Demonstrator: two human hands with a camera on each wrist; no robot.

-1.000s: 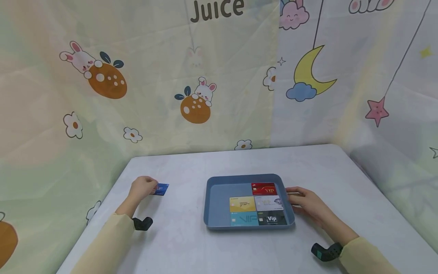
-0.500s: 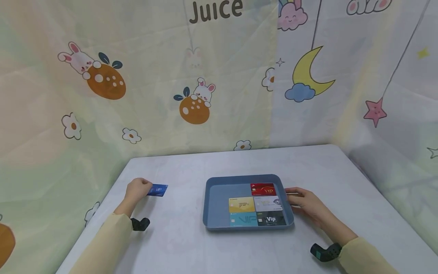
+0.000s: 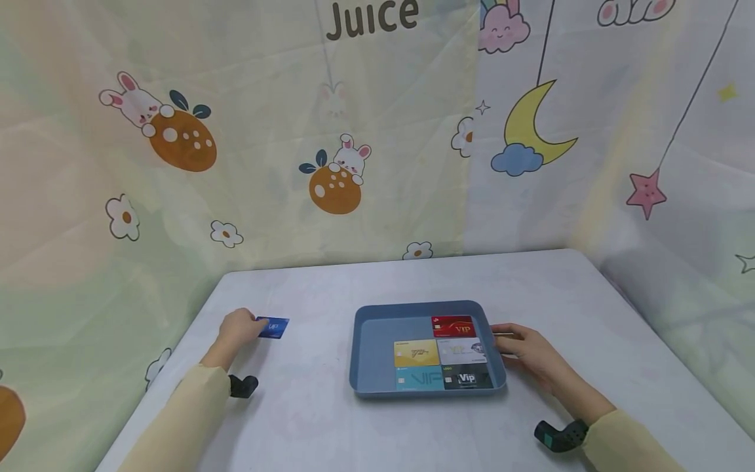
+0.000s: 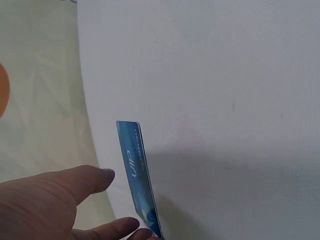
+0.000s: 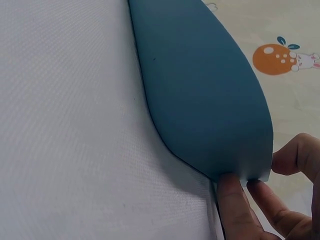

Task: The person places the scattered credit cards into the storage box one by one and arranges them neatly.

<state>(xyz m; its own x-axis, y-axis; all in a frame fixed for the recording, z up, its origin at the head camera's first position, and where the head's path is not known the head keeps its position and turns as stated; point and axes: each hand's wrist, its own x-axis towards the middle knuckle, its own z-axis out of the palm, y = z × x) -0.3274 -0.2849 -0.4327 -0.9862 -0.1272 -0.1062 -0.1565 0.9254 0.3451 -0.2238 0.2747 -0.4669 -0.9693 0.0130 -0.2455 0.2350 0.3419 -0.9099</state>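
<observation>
In the head view my left hand [image 3: 238, 330], at the table's left side, holds a blue VIP card [image 3: 274, 328] by its left end. The left wrist view shows the card [image 4: 136, 172] tilted on edge, fingertips [image 4: 127, 226] at its lower end and one finger [image 4: 95, 180] apart from it. My right hand [image 3: 533, 354] is at the right side of a blue-grey tray [image 3: 374, 347]. In the right wrist view its fingertips [image 5: 230, 187] touch the tray's outer wall [image 5: 205, 95], with the thumb at the rim.
Several cards lie in the tray's right half: a red card [image 3: 453, 326], a white card [image 3: 463, 351], a yellow card [image 3: 416, 354], a light blue card [image 3: 419, 378] and a black card [image 3: 467, 377]. Printed fabric [image 3: 259, 131] hangs behind the white table [image 3: 318, 419].
The blue card has shifted slightly left and shows more of its face; the left fingers have changed their place on it. The right hand and tray stay as they were.
</observation>
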